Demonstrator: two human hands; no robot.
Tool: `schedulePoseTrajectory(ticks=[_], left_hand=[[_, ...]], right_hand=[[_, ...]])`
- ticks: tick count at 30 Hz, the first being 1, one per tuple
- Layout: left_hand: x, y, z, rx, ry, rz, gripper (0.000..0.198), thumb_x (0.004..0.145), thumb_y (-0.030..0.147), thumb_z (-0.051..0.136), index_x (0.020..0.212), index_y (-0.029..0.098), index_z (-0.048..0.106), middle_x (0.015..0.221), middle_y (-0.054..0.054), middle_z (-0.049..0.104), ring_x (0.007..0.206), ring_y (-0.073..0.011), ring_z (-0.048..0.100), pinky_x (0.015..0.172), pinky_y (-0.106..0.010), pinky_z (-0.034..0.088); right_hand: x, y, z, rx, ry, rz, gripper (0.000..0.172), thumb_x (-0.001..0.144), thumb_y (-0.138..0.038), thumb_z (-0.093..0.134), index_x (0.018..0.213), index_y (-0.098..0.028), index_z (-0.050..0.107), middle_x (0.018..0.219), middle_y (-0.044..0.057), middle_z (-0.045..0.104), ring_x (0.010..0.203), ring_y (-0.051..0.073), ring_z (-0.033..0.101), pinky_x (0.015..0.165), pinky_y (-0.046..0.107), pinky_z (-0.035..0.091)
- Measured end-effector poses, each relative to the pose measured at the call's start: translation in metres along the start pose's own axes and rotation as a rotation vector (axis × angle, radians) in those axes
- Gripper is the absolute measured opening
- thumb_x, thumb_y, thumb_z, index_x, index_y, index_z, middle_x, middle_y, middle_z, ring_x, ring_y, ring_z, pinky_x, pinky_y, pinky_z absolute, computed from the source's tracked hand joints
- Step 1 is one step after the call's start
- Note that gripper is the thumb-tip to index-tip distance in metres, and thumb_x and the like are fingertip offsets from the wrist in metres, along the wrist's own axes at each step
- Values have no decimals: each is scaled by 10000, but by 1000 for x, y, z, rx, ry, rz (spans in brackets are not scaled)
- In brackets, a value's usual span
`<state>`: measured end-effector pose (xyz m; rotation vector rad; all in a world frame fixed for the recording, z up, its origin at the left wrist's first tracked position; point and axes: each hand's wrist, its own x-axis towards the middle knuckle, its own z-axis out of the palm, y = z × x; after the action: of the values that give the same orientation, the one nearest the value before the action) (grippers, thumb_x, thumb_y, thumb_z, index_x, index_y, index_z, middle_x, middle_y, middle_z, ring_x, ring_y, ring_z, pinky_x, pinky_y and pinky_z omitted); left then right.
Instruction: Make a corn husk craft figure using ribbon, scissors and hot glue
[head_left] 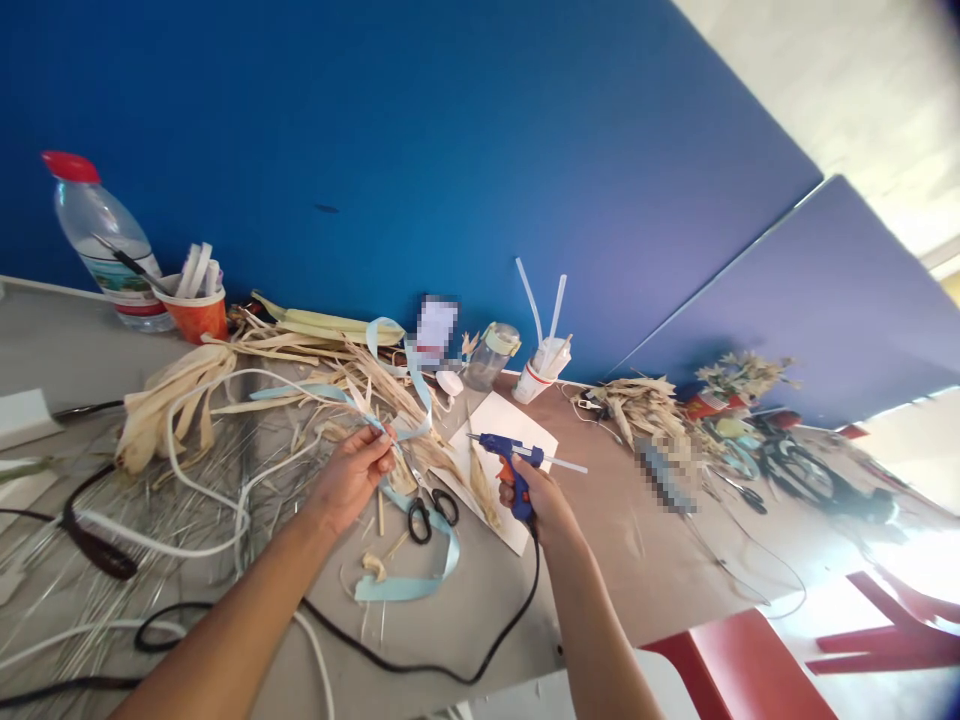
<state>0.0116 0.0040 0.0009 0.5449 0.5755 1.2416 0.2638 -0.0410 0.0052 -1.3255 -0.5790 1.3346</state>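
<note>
My right hand is wrapped round the grip of a blue hot glue gun, its nozzle aimed left and a clear glue stick jutting from its back. My left hand pinches a light blue ribbon near pale, pointed corn husk pieces; whether a husk is also between the fingers I cannot tell. Black-handled scissors lie just right of the left hand, their blades partly covered. More ribbon curls below them. Under the glue gun is a white sheet with a dry husk on it.
Husks, thin clear sticks and looping white cables cover the left. Along the blue partition stand a bottle, an orange cup, a jar and a cup of glue sticks. The gun's black cord crosses the front.
</note>
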Motion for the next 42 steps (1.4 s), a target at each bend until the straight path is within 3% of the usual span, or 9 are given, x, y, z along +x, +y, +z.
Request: schedulePoseTrajectory(ticks=[11, 15, 17, 19, 22, 26, 29, 33, 42], left_hand=[[0, 1, -2, -72, -43, -36, 129, 667, 114, 731, 752, 110, 634, 728, 18, 575, 488, -29, 421, 504, -176, 398], [0, 1, -3, -76, -53, -39, 128, 676, 103, 725, 772, 111, 641, 725, 19, 579, 485, -29, 427, 511, -179, 401], [0, 1, -3, -81, -65, -45, 130, 675, 107, 729, 774, 115, 645, 726, 19, 584, 481, -27, 426, 512, -181, 405], [-1, 0, -3, -85, -86, -54, 130, 673, 109, 733, 771, 119, 649, 735, 16, 591, 479, -27, 428, 513, -183, 411], [-3, 1, -1, -83, -136, -80, 118, 675, 105, 734, 760, 120, 653, 721, 14, 590, 471, -26, 424, 518, -189, 425], [-8, 5, 0, -52, -218, -106, 109, 683, 147, 744, 718, 118, 645, 630, 14, 542, 502, -55, 472, 541, -206, 471], [-10, 7, 0, -20, -269, -162, 123, 712, 216, 726, 755, 142, 638, 578, 18, 516, 487, -102, 517, 470, -244, 496], [-12, 9, 1, 6, -240, -238, 115, 741, 212, 695, 811, 166, 615, 522, 46, 497, 394, -102, 494, 369, -251, 485], [-14, 2, 7, 124, -216, -217, 138, 745, 253, 686, 755, 160, 585, 517, 28, 553, 377, -120, 512, 357, -273, 486]], right_hand=[[15, -14, -22, -33, 22, 285, 304, 842, -450, 541, 784, -152, 561, 570, 21, 591, 467, 124, 562, 417, 213, 421], [3, -21, -28, -520, 100, 112, 333, 783, -473, 594, 665, -162, 583, 514, 2, 546, 468, 138, 538, 472, 247, 405], [-7, -27, -26, -861, 199, -83, 320, 745, -395, 643, 535, -172, 551, 469, -13, 487, 477, 131, 501, 485, 237, 358], [-18, -31, -14, -965, 222, -319, 282, 741, -345, 639, 525, -177, 570, 512, -8, 505, 534, 131, 497, 520, 237, 343], [-27, -27, 22, -583, -69, -308, 245, 792, -390, 581, 797, -167, 684, 649, 11, 597, 588, 127, 526, 567, 241, 392], [-21, -1, 82, -47, -576, 195, 255, 797, -359, 611, 821, -112, 669, 672, 36, 626, 595, 116, 570, 569, 230, 442], [-14, 16, 110, 78, -736, 412, 281, 881, -347, 531, 827, -95, 643, 660, 35, 628, 573, 105, 586, 561, 225, 466], [-12, 25, 117, 188, -795, 458, 313, 906, -379, 511, 826, -99, 627, 665, 24, 625, 582, 93, 588, 575, 214, 482], [-16, 31, 115, 206, -742, 310, 285, 663, -349, 773, 687, -136, 585, 559, -34, 567, 465, 67, 508, 449, 185, 399]])
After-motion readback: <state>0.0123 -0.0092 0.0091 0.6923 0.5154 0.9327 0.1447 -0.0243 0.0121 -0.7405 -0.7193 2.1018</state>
